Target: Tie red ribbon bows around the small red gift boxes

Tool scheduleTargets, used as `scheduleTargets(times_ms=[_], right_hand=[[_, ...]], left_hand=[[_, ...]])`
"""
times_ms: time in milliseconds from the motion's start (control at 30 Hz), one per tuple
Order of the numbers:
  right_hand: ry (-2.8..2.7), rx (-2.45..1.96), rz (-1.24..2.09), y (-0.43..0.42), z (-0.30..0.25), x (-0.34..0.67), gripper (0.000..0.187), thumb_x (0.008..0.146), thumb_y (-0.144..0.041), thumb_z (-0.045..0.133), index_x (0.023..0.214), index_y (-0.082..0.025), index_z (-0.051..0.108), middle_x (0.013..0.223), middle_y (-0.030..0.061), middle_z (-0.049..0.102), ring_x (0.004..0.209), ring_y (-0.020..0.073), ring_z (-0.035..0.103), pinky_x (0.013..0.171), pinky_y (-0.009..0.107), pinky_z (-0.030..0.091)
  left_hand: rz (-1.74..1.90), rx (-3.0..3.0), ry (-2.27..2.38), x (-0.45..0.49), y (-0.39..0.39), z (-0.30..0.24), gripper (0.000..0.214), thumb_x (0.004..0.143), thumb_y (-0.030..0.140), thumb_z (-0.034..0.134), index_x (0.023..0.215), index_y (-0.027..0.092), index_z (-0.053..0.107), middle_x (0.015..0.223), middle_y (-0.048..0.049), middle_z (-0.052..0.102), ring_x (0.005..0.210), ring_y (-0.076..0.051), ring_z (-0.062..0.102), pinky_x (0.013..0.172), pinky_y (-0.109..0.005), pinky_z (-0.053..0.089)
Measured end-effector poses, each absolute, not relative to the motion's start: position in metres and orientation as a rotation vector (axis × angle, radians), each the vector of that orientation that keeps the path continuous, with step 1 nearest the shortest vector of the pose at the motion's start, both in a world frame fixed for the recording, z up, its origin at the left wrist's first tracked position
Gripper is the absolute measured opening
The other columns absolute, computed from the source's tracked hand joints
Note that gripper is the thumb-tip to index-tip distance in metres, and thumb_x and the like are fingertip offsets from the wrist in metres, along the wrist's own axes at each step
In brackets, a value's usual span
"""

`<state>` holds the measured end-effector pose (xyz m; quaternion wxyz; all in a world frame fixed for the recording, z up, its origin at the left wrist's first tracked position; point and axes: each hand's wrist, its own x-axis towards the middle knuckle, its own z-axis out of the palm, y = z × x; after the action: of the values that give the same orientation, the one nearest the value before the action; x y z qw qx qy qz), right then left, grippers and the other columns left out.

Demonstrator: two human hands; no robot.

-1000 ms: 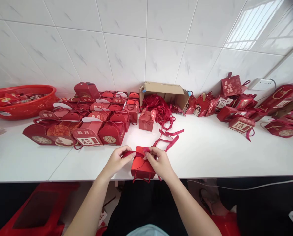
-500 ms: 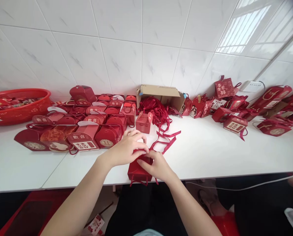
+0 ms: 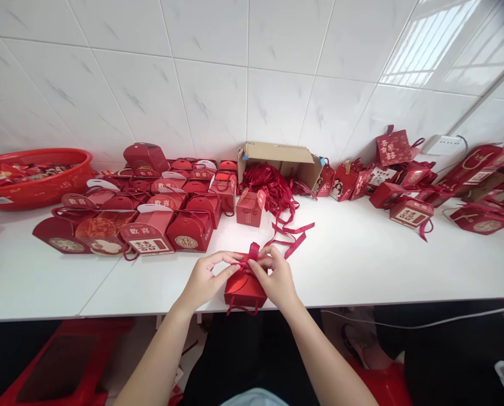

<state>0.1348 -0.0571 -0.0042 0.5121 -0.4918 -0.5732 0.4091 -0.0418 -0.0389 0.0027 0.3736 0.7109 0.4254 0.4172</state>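
Close to the table's front edge lies a red gift box [image 3: 244, 292] with a twisted cord handle hanging over its near side. A dark red ribbon [image 3: 254, 251] stands up in a loop above the box's far part. My left hand [image 3: 209, 279] pinches the ribbon from the left, thumb and fingers closed at the box's top. From the right, my right hand [image 3: 275, 276] pinches the ribbon near its loop. The knot, if any, is partly hidden by my fingers. Loose ribbon strips [image 3: 292, 239] lie on the table just beyond my right hand.
Rows of red gift boxes [image 3: 188, 231] stand at the left. Behind them is a red basin [image 3: 35, 189] of small packets. A cardboard box [image 3: 277, 152] spills ribbons at the wall; more boxes [image 3: 410, 214] sit right. A person's leg [image 3: 364, 338] shows below the table.
My left hand has drawn back left and down from over the box, uncovering its top. A ribbon loop now stands up between my hands. The view has shifted slightly.
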Motion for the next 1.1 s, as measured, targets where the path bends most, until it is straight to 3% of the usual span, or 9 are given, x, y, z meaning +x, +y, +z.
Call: scheduleTargets(times_ms=[133, 333, 467, 567, 667, 833, 967, 1100], right_hand=[[-1.372, -1.176, 0.908, -0.058, -0.009, 0.131, 0.016, 0.083, -0.034, 0.060, 0.085, -0.023, 0.049, 0.060, -0.0018, 0.066, 0.056, 0.0170, 0.062, 0.057, 0.028, 0.047], [-1.576, -1.158, 0.742, -0.062, -0.005, 0.135, 0.017, 0.087, -0.029, 0.056, 0.088, -0.022, 0.072, 0.086, 0.0077, 0.069, 0.079, 0.0203, 0.065, 0.074, 0.033, 0.052], [-1.579, -1.211, 0.664, -0.066, -0.011, 0.135, 0.015, 0.082, -0.026, 0.063, 0.091, -0.023, 0.075, 0.089, 0.0092, 0.062, 0.082, 0.0215, 0.062, 0.074, 0.036, 0.054], [-1.521, -1.257, 0.641, -0.067, -0.016, 0.133, 0.013, 0.081, -0.023, 0.063, 0.083, -0.024, 0.076, 0.101, 0.0106, 0.060, 0.097, 0.0247, 0.059, 0.085, 0.040, 0.051], [-1.442, -1.290, 0.760, -0.067, -0.018, 0.132, 0.010, 0.079, -0.023, 0.065, 0.079, -0.023, 0.075, 0.121, 0.0109, 0.057, 0.118, 0.0283, 0.051, 0.101, 0.045, 0.041], [-1.317, -1.307, 1.041, -0.066, -0.015, 0.132, 0.014, 0.081, -0.028, 0.063, 0.076, -0.019, 0.072, 0.138, 0.0123, 0.047, 0.132, 0.0293, 0.040, 0.108, 0.045, 0.032], [-1.254, -1.284, 1.148, -0.068, -0.012, 0.131, 0.018, 0.083, -0.031, 0.062, 0.075, -0.019, 0.073, 0.148, 0.0104, 0.036, 0.136, 0.0296, 0.035, 0.109, 0.044, 0.031], [-1.173, -1.219, 1.151, -0.072, -0.016, 0.127, 0.020, 0.083, -0.034, 0.062, 0.076, -0.020, 0.074, 0.148, 0.0089, 0.034, 0.133, 0.0298, 0.038, 0.105, 0.042, 0.038]], left_hand=[[1.047, 1.847, 1.084, -0.035, -0.046, -0.003, 0.008, 0.084, 0.027, 0.058, 0.084, 0.019, 0.060, 0.099, -0.0084, 0.070, 0.102, -0.022, 0.064, 0.092, -0.039, 0.049], [1.161, 1.870, 1.184, -0.026, -0.048, -0.006, 0.007, 0.082, 0.020, 0.057, 0.076, 0.020, 0.054, 0.088, -0.0044, 0.070, 0.090, -0.019, 0.066, 0.085, -0.035, 0.051], [1.190, 1.852, 1.208, -0.026, -0.049, -0.009, 0.009, 0.082, 0.020, 0.056, 0.073, 0.020, 0.051, 0.088, -0.0052, 0.070, 0.091, -0.021, 0.066, 0.085, -0.036, 0.052], [1.206, 1.856, 1.223, -0.025, -0.050, -0.010, 0.010, 0.082, 0.020, 0.055, 0.073, 0.021, 0.051, 0.088, -0.0047, 0.071, 0.090, -0.020, 0.067, 0.083, -0.036, 0.053], [1.207, 1.829, 1.237, -0.024, -0.051, -0.010, 0.011, 0.082, 0.021, 0.056, 0.072, 0.021, 0.051, 0.085, -0.0035, 0.070, 0.087, -0.019, 0.067, 0.081, -0.033, 0.053], [1.210, 1.734, 1.221, -0.019, -0.051, -0.012, 0.013, 0.082, 0.023, 0.058, 0.074, 0.020, 0.048, 0.084, -0.0036, 0.069, 0.086, -0.018, 0.067, 0.081, -0.032, 0.053], [1.231, 1.727, 1.235, -0.014, -0.050, -0.015, 0.009, 0.081, 0.022, 0.059, 0.083, 0.020, 0.051, 0.084, -0.0029, 0.067, 0.085, -0.017, 0.066, 0.082, -0.032, 0.053], [1.403, 1.646, 1.222, -0.011, -0.047, -0.019, 0.014, 0.079, 0.021, 0.063, 0.088, 0.021, 0.052, 0.084, -0.0013, 0.063, 0.086, -0.016, 0.065, 0.082, -0.031, 0.055]])
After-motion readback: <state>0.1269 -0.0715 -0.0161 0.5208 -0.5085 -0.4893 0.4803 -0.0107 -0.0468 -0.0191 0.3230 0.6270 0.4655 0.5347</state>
